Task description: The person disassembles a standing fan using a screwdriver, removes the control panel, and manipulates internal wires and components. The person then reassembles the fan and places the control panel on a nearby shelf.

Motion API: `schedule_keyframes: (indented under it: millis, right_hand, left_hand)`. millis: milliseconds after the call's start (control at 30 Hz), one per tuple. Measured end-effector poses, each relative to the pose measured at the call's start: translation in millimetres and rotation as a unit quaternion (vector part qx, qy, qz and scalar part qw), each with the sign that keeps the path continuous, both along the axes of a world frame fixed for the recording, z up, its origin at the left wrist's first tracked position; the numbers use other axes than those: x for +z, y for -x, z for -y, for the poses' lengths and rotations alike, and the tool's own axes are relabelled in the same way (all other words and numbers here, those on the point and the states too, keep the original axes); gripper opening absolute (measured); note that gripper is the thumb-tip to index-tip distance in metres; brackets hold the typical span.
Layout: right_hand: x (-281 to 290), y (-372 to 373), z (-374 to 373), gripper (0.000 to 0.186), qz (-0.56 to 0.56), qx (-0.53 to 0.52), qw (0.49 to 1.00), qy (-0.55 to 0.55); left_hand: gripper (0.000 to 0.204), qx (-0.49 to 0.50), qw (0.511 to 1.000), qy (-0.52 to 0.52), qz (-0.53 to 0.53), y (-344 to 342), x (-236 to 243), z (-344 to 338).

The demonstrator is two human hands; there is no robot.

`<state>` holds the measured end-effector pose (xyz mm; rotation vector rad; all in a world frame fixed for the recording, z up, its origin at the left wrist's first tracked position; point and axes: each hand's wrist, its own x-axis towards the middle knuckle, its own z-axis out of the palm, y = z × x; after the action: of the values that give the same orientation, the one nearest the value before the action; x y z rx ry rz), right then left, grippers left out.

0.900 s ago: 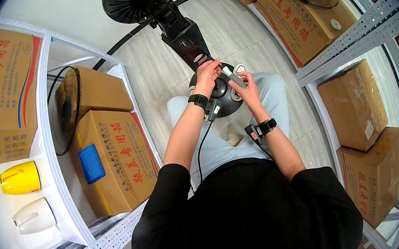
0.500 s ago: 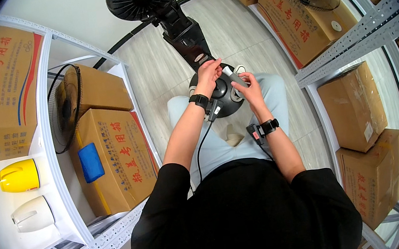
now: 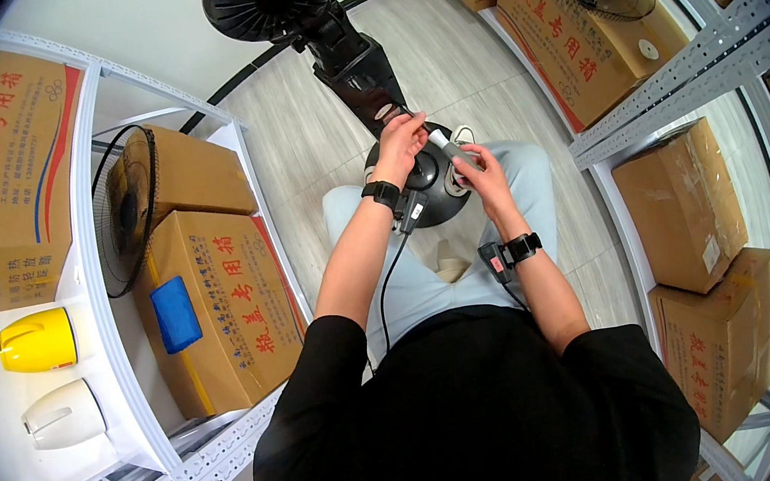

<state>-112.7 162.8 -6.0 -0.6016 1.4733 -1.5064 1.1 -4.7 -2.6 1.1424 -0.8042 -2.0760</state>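
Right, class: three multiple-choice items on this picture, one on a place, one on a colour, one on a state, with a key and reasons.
1. Where does the black fan base rest?
A. on the person's lap
B. on a shelf
C. inside a box

2. What colour is the upper kettle on the left shelf?
A. red
B. yellow
C. black

3. What is the right hand doing?
A. hanging free
B. holding a small grey tool at the base
C. lifting a box

Key: 1 A, it sits on the pale trousers; 2 B, it is yellow above a white one; 3 B, its fingers close round the tool, while the left hand touches the base.
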Motion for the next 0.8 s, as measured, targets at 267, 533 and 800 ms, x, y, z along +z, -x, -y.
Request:
schedule_keyframes:
  millis: [267, 533, 800]
  right_hand:
    - [7.3, 17.7, -0.2, 0.031, 0.251, 0.054, 0.965, -0.048]
    - [4.7, 5.5, -6.5, 0.031, 0.095, 0.035, 0.995, 0.016]
    - [5.8, 17.5, -5.8, 0.033, 0.273, 0.049, 0.960, -0.029]
  left_hand:
    - [0.015, 0.022, 0.998, 0.008, -0.059, -1.3, 0.1, -0.9]
    - [0.018, 0.036, 0.998, 0.023, 0.044, 4.4, -1.3, -1.5]
    - [0.018, 0.039, 0.998, -0.008, -0.049, 5.1, 2.1, -3.3]
